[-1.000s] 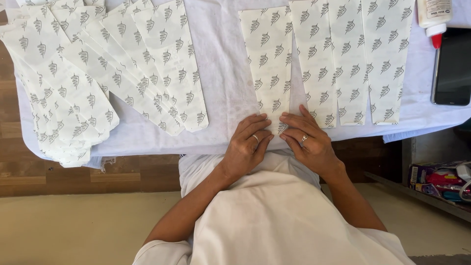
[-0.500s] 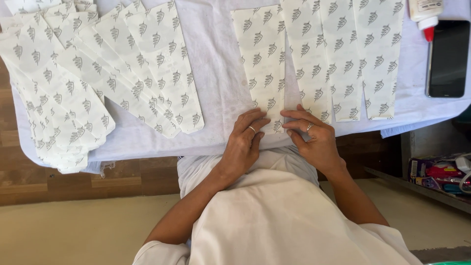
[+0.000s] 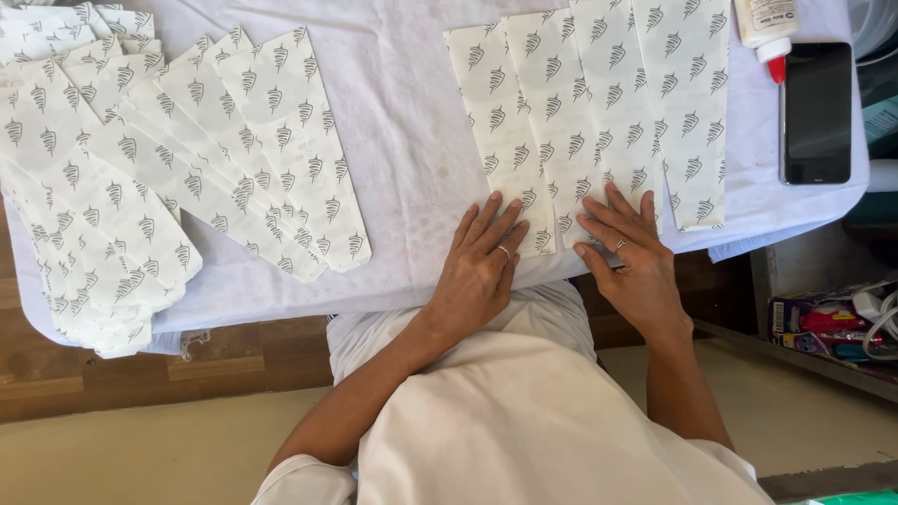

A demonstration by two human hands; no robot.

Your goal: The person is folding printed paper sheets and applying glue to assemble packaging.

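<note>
head view, single entry. left hand (image 3: 482, 271): laid flat, palm down, fingers spread slightly apart and extended toward 12 o'clock, a ring on one finger; fingertips press the lower end of the nearest patterned paper strip (image 3: 500, 140), gripping nothing. right hand (image 3: 629, 257): likewise flat, fingers apart and pointing toward 11 o'clock, ring on one finger, pressing the lower end of the second strip (image 3: 561, 112) just beside the first. both hands lie close together, not touching, at the near edge of the table.

strips: white paper printed with small grey leaf-like marks, long and narrow, overlapping side by side in a row of four (image 3: 599, 103) that runs from the hands toward 1 o'clock; their lower ends sit near the table's front edge.

white cloth (image 3: 412, 140): covers the table, lightly stained in the middle, hanging over the front edge.

fanned pile of like strips (image 3: 168, 178): at 10 o'clock from the hands, well apart from them, many pieces overlapping, some overhanging the left edge.

glue bottle (image 3: 765, 23): white with red tip, at 1 o'clock, touching the cloth near the far edge. black phone (image 3: 816, 112): screen dark, just beside the bottle, at 2 o'clock.

shelf with packets and cable (image 3: 832, 323): at 3 o'clock, below table level.

white garment (image 3: 524, 421): on the person, at 6 o'clock.
</note>
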